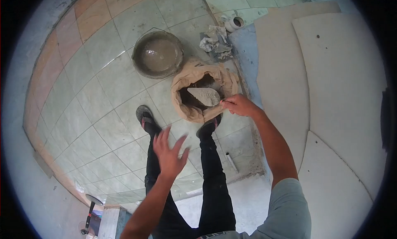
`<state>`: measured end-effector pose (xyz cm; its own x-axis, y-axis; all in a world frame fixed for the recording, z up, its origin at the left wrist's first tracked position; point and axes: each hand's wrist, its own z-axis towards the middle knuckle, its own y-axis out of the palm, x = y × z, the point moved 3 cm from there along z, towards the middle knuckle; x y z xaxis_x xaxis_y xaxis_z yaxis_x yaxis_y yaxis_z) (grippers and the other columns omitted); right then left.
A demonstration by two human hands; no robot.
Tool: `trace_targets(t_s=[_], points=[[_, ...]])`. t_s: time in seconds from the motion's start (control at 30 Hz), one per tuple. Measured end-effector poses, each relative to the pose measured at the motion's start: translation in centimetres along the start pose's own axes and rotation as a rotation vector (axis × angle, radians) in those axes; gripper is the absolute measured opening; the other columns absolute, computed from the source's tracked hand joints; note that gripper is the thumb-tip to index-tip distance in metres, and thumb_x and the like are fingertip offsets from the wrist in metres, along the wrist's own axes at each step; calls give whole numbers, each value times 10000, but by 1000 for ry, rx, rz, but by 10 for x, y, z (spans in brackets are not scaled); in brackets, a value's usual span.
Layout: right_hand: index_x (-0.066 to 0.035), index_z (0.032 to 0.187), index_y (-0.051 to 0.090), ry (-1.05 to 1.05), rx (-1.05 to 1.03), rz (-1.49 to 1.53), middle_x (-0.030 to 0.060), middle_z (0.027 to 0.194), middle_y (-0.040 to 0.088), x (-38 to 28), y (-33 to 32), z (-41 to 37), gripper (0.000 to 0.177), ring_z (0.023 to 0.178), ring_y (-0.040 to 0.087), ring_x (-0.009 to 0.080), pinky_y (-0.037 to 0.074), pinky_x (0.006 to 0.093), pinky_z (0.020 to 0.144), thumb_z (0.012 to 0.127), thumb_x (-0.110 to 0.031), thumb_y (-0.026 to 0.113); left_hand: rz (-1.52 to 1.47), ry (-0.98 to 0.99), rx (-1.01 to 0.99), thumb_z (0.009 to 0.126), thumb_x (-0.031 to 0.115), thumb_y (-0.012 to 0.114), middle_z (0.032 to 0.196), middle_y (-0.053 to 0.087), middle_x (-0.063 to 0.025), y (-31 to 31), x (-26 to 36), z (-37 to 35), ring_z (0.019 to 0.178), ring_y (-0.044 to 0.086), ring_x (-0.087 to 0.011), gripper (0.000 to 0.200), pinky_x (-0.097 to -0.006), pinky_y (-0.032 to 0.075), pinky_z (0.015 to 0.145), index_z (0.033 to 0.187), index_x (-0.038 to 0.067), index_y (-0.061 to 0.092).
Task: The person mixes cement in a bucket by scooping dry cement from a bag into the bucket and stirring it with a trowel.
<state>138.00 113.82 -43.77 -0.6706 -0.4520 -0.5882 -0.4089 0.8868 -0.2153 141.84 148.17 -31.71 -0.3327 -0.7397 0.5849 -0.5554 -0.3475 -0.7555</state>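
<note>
My right hand [239, 105] grips the handle of a trowel [204, 96], its blade loaded with grey powder. The blade is over the mouth of a brown paper sack [188, 111], whose rim is rolled and crumpled outward. Inside the sack it is dark, and how full it is cannot be made out. My left hand [168, 153] hangs in the air above my legs with its fingers spread, slightly blurred, holding nothing. Just beyond the sack, to the left, a bucket [137, 59] with a wire handle contains murky grey-brown liquid.
Crumpled paper [217, 42] and a short white pipe fitting [234, 24] lie behind the sack. Large pale boards [285, 73] cover the right side. A thin white tube [232, 162] rests on the tiled floor [103, 119] near my right leg. A fan [92, 208] stands at lower left.
</note>
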Motion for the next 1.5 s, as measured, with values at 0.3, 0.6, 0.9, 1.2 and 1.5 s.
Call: trace_targets(t_s=[0.3, 0.6, 0.9, 1.2, 1.5], points=[[7, 908, 723, -63, 84, 102, 78, 636, 634, -11, 11, -34, 450, 587, 603, 156, 481, 347, 581, 1032, -414, 622, 316, 386, 52, 670, 353, 853, 1708, 258, 20, 88, 32, 135, 1548, 238, -345, 441, -680, 178, 1214, 1104, 306, 794], [15, 849, 702, -47, 100, 116, 96, 606, 611, -9, 17, -43, 425, 554, 588, 182, 469, 378, 558, 1026, -366, 635, 286, 451, 3, 725, 355, 839, 1693, 283, 62, 102, 42, 145, 1572, 203, -312, 152, -699, 152, 1215, 826, 259, 779], [-1, 878, 725, 24, 106, 110, 47, 614, 612, -8, 9, -46, 401, 558, 570, 123, 452, 336, 536, 1021, -368, 650, -52, 314, 43, 776, 331, 839, 1540, 474, 4, 63, 34, 123, 1425, 406, -294, 234, -595, 308, 1143, 975, 217, 788], [-11, 867, 730, 164, 109, 100, 23, 631, 603, -113, -50, -58, 380, 555, 529, 102, 435, 301, 546, 997, -351, 620, -383, -93, -191, 885, 320, 780, 1012, 724, -133, 47, -11, 74, 830, 719, -312, 351, -406, 573, 773, 1093, 38, 744], [15, 946, 730, 53, 301, -546, 173, 823, 736, -170, -16, 184, 348, 797, 744, 332, 575, 456, 752, 969, -292, 566, -484, -151, -319, 900, 309, 756, 1062, 718, -107, 27, -20, 42, 984, 710, -331, 318, -443, 580, 852, 1120, 80, 752]])
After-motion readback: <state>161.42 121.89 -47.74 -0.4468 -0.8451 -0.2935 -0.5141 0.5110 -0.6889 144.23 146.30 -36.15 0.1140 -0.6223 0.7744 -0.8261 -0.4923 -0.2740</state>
